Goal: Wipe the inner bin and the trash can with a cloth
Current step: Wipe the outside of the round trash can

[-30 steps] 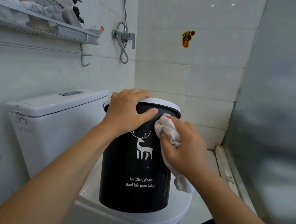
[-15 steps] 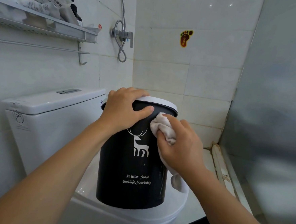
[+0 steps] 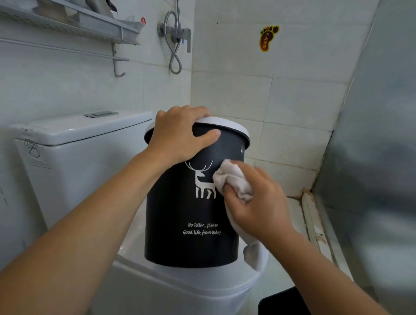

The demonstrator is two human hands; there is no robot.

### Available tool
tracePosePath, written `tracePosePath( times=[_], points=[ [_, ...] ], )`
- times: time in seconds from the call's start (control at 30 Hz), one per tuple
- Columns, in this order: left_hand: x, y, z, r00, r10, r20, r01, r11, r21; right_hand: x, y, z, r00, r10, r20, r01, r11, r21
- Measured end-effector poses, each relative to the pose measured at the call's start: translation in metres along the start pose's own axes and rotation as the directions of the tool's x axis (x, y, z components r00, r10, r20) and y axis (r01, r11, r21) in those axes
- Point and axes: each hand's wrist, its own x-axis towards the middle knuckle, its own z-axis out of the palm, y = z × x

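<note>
Count on inspection — one black trash can [image 3: 192, 230], one white cloth [image 3: 232, 181], two hands: left hand [image 3: 179, 135], right hand [image 3: 260, 205]. One toilet [image 3: 167, 297] with one cistern [image 3: 79, 148]. One wall shelf [image 3: 63, 21], one shower valve [image 3: 176, 32], one foot-shaped sticker [image 3: 268, 37] — items on shelf too indistinct to count.

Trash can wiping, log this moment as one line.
left hand holds trash can rim | right hand presses cloth on can side | can on closed toilet lid
</note>
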Motion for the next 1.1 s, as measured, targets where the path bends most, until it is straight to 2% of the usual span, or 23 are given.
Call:
tracePosePath(
  times=[0.07, 0.13, 0.2, 0.27, 0.43, 0.63, 0.73, 0.83, 0.9, 0.97, 1.1],
  points=[
    [0.002, -0.001, 0.002, 1.0, -0.009, -0.014, 0.01, 0.999, 0.032, -0.001, -0.004, 0.002, 1.0, 0.011, -0.004, -0.011, 1.0, 0.002],
    [0.004, -0.005, 0.003, 0.999, -0.033, -0.025, 0.034, 0.999, 0.021, -0.015, -0.008, 0.003, 0.992, -0.113, 0.062, 0.113, 0.994, -0.002],
    [0.006, -0.009, 0.004, 0.998, -0.061, -0.018, 0.061, 0.998, 0.003, -0.035, -0.009, 0.002, 0.95, -0.256, 0.176, 0.257, 0.966, 0.022],
    [0.007, -0.011, 0.004, 0.998, -0.065, -0.017, 0.065, 0.998, -0.01, -0.043, -0.007, 0.0, 0.923, -0.307, 0.233, 0.313, 0.95, 0.012],
    [0.004, -0.004, 0.001, 0.999, -0.043, -0.009, 0.042, 0.997, -0.066, -0.018, -0.001, 0.002, 0.99, -0.122, 0.07, 0.118, 0.991, 0.059],
    [-0.006, -0.009, -0.01, 1.0, -0.027, -0.001, 0.026, 0.976, -0.215, 0.026, 0.006, 0.003, 0.993, 0.059, -0.106, -0.049, 0.994, 0.099],
    [-0.009, -0.016, -0.014, 0.999, -0.037, 0.008, 0.038, 0.957, -0.289, 0.02, 0.004, 0.004, 0.998, -0.023, -0.066, 0.031, 0.992, 0.121],
    [-0.008, -0.027, -0.015, 0.996, -0.084, 0.006, 0.082, 0.946, -0.313, -0.016, 0.004, 0.007, 0.977, -0.189, 0.094, 0.178, 0.978, 0.112],
    [-0.007, -0.033, -0.016, 0.993, -0.117, 0.009, 0.114, 0.939, -0.324, -0.035, 0.001, 0.009, 0.959, -0.223, 0.175, 0.201, 0.971, 0.132],
    [-0.007, -0.035, -0.018, 0.993, -0.116, 0.019, 0.115, 0.936, -0.331, -0.032, 0.0, 0.009, 0.963, -0.22, 0.153, 0.207, 0.974, 0.095],
    [-0.013, -0.029, -0.021, 0.999, -0.042, 0.029, 0.05, 0.936, -0.348, 0.005, -0.004, 0.005, 0.992, -0.122, -0.029, 0.125, 0.988, 0.096]
  ],
)
